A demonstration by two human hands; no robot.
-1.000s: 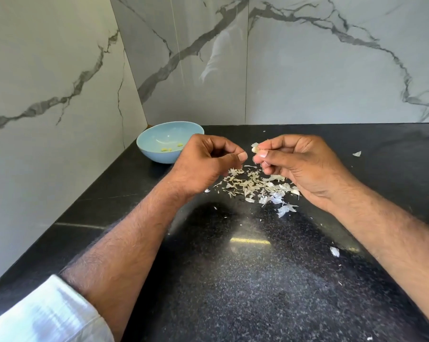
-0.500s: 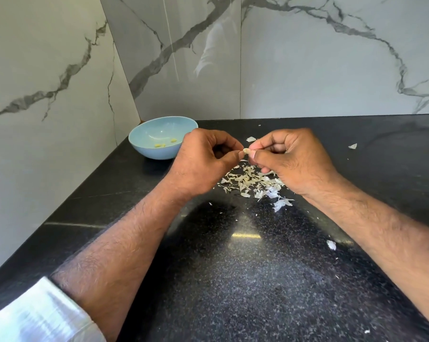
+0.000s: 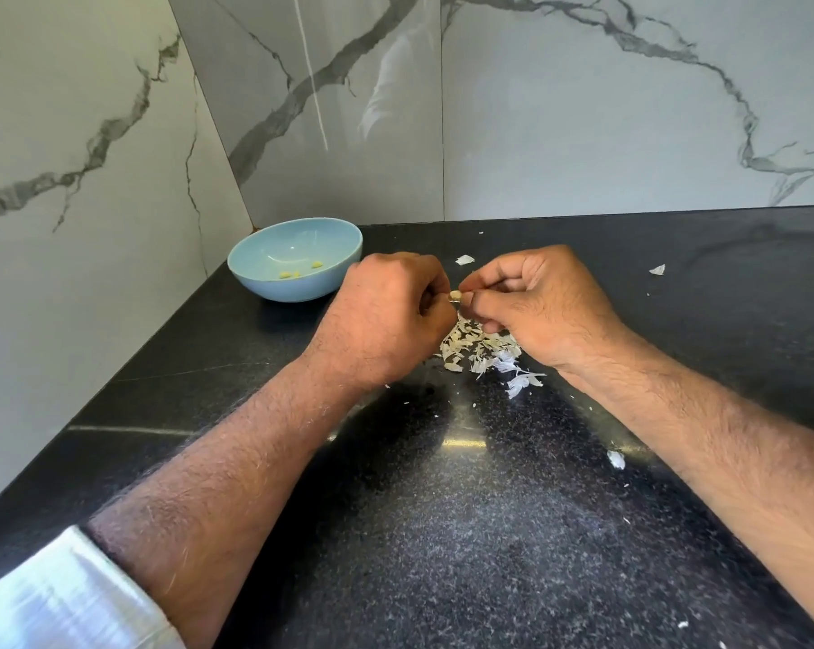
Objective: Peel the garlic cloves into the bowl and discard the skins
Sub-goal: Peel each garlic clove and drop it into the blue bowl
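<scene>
Right now I have the garlic clove (image 3: 455,296) pinched between both grips, left hand (image 3: 386,316) and right hand (image 3: 543,299) curled tight on it above the skins (image 3: 482,351), with the bowl (image 3: 295,259) lying leftward, nearer my left.

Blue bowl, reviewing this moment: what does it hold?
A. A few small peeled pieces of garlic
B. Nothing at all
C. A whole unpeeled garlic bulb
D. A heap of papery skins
A. A few small yellowish peeled pieces lie on the floor of the blue bowl, while the papery skins are heaped on the black counter below the hands, outside the bowl.
</scene>
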